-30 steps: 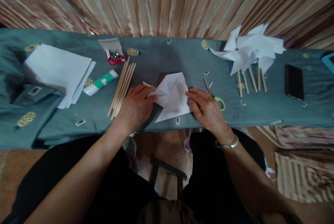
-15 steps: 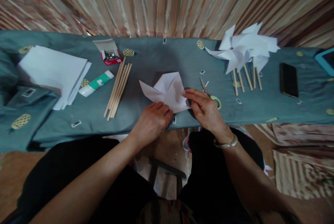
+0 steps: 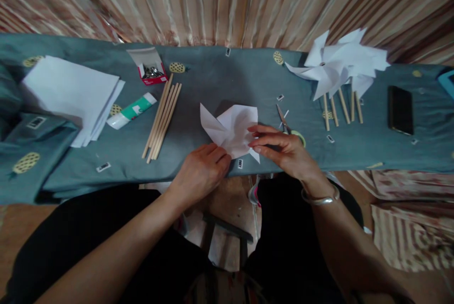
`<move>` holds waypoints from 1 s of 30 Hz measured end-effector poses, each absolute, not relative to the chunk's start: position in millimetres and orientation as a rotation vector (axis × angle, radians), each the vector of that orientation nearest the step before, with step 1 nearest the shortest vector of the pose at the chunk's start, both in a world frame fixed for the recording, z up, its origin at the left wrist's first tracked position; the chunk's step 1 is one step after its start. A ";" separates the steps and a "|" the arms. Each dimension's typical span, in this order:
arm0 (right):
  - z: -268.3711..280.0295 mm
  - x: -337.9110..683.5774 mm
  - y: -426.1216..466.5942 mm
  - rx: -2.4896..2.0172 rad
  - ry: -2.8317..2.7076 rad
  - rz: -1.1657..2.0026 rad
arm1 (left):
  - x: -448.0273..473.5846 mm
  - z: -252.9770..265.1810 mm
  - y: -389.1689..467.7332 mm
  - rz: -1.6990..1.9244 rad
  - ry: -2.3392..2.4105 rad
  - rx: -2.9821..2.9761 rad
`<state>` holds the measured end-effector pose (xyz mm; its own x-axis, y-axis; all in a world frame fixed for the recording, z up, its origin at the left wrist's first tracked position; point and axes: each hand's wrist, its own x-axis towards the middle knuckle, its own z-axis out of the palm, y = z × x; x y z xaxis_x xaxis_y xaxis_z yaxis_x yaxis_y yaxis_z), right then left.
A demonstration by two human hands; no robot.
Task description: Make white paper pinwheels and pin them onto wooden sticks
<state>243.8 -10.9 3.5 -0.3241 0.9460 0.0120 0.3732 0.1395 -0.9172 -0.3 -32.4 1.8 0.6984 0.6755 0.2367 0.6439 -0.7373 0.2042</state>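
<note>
A white paper pinwheel [image 3: 236,124] with folded blades lies near the front edge of the cloth-covered table, one pointed blade rising at its left. My left hand [image 3: 204,167] is closed on its near left edge, the fingertips pinching the paper. From the right, my right hand [image 3: 287,148] holds a blade, with thumb and fingers curled at the paper's right side and a small corner poking out below the thumb. Just beyond that hand lie scissors [image 3: 283,117] with pale green handles, partly hidden by it.
Wooden sticks [image 3: 163,122], a glue tube [image 3: 133,111], an open red box of metal pieces [image 3: 152,73] and stacked white paper [image 3: 71,93] lie left. To the right are finished pinwheels [image 3: 344,63] on sticks, a black phone [image 3: 400,110] and a blue-edged object [image 3: 447,82]. A striped curtain [image 3: 220,1] hangs behind.
The pinwheel has turned slightly and shifted a little right. My right hand has moved from touching its right edge with extended fingers to curling thumb and fingers around a blade.
</note>
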 end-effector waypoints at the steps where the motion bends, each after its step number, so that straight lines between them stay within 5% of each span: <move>1: 2.0 243.4 -9.8 -1.272 -1.800 1.148 | -0.7 2.1 -32.7 0.453 1.089 2.794; 16: 0.1 206.4 -3.7 -1.288 -2.052 0.819 | -1.6 -0.1 -41.2 0.538 1.008 2.744; 30: -4.9 221.0 1.8 -1.290 -1.969 1.021 | 1.6 -0.6 -38.7 0.476 1.006 2.741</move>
<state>221.0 1.8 -4.9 -0.3738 0.9262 0.0498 0.4926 0.2437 -0.8354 1.6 -38.7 -0.6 0.7190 0.6545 0.2337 0.5958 -0.7536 0.2776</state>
